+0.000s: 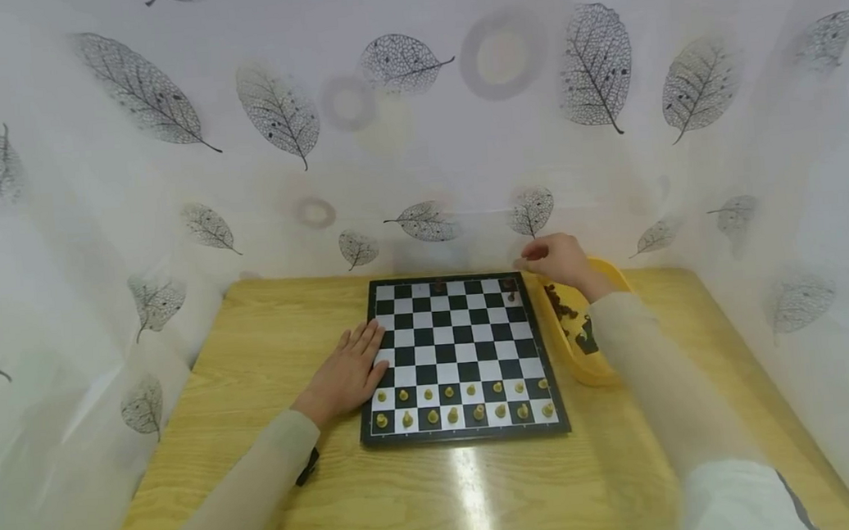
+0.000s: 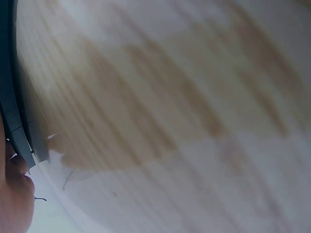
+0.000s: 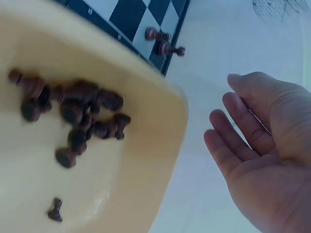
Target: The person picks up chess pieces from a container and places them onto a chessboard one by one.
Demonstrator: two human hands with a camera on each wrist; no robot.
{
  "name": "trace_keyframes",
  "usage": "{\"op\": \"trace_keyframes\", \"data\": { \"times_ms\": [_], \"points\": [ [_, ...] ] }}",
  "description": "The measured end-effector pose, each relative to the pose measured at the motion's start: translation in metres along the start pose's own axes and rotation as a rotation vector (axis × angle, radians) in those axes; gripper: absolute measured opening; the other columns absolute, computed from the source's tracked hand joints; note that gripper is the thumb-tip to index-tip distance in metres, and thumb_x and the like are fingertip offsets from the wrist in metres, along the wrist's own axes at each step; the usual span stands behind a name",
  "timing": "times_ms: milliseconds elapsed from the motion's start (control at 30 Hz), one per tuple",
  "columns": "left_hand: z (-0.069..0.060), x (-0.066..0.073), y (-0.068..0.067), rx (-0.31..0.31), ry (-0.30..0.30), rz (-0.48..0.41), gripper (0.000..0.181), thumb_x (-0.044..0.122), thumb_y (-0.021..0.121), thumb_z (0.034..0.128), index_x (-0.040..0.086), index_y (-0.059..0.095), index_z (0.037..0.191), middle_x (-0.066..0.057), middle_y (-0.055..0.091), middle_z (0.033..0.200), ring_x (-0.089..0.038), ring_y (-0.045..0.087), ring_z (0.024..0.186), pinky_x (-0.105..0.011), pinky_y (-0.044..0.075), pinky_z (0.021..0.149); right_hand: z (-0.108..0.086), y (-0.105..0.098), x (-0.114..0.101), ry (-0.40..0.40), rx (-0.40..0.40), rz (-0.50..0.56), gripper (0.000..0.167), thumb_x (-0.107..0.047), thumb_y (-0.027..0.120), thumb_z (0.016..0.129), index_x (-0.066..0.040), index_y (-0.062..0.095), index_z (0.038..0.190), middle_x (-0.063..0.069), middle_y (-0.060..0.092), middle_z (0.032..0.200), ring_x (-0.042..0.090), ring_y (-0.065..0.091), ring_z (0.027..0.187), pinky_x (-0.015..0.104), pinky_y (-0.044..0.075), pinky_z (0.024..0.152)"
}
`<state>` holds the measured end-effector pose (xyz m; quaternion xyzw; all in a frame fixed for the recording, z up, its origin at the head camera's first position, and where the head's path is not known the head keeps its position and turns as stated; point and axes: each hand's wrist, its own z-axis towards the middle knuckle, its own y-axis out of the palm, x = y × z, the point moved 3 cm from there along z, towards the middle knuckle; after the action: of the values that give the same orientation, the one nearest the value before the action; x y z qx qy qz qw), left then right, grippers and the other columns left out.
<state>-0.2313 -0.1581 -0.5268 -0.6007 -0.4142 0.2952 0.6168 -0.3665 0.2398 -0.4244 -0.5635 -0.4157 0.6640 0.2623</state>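
Observation:
The left hand (image 1: 344,377) rests flat, fingers spread, on the left edge of the chessboard (image 1: 466,435); the left wrist view shows part of this hand (image 2: 17,204) beside the board's dark edge (image 2: 8,87). Beyond the board's far right corner, the right hand (image 1: 561,262) hangs above the end of the yellow tray (image 1: 596,374). In the right wrist view its fingers (image 3: 243,124) are loosely bent with nothing between them. Dark red pieces (image 3: 77,114) lie in the tray (image 3: 141,194). Others (image 3: 167,48) stand at the board's far right corner, and one (image 1: 437,286) on its far row.
Two rows of yellow pieces (image 1: 452,415) stand on the near side of the board. Wooden table (image 1: 286,504) surrounds board and tray. A pale curtain with leaf prints (image 1: 446,148) hangs behind and on both sides.

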Motion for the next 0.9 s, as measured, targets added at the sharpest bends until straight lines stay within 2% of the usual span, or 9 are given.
{"op": "trace_keyframes", "data": {
  "times_ms": [200,467,600,800,900],
  "points": [
    [-0.001,-0.001,0.000,0.006,0.003,-0.007,0.069,0.044,0.033,0.1140,0.000,0.023,0.167,-0.018,0.017,0.176,-0.038,0.017,0.164,-0.057,0.017,0.133,-0.016,-0.015,0.021,0.047,-0.019,0.081,0.033,-0.018,0.068,0.102,0.003,0.071,0.128,0.026,0.072,0.125,0.040,0.067,0.115,0.054,0.055,0.104],
    [0.001,-0.002,0.003,0.005,0.006,-0.001,0.069,0.045,0.032,0.1142,0.001,0.022,0.167,-0.017,0.016,0.176,-0.038,0.017,0.164,-0.056,0.016,0.133,-0.036,-0.023,0.050,0.105,-0.027,0.137,0.035,-0.022,0.068,0.104,0.003,0.071,0.127,0.027,0.072,0.128,0.041,0.066,0.120,0.053,0.054,0.106],
    [0.000,-0.001,0.003,-0.006,0.000,-0.001,0.070,0.045,0.032,0.1141,0.001,0.022,0.167,-0.017,0.016,0.176,-0.038,0.017,0.164,-0.056,0.015,0.134,-0.047,-0.023,0.060,0.128,-0.054,0.153,0.035,-0.022,0.068,0.104,0.004,0.071,0.127,0.028,0.072,0.128,0.041,0.067,0.118,0.051,0.056,0.103],
    [0.000,-0.001,0.003,0.001,0.003,-0.008,0.069,0.045,0.032,0.1142,0.001,0.022,0.167,-0.017,0.016,0.176,-0.038,0.016,0.164,-0.056,0.015,0.133,-0.056,-0.019,0.073,0.160,-0.101,0.121,0.039,-0.028,0.069,0.104,0.002,0.071,0.129,0.025,0.073,0.127,0.038,0.070,0.108,0.042,0.059,0.094],
    [0.000,-0.001,0.002,0.005,0.005,-0.008,0.069,0.045,0.032,0.1143,0.001,0.022,0.167,-0.018,0.016,0.176,-0.038,0.017,0.164,-0.056,0.015,0.133,-0.059,-0.016,0.079,0.194,-0.134,0.119,0.040,-0.028,0.069,0.104,0.002,0.070,0.129,0.025,0.073,0.126,0.038,0.071,0.107,0.044,0.060,0.093]
  ]
}}
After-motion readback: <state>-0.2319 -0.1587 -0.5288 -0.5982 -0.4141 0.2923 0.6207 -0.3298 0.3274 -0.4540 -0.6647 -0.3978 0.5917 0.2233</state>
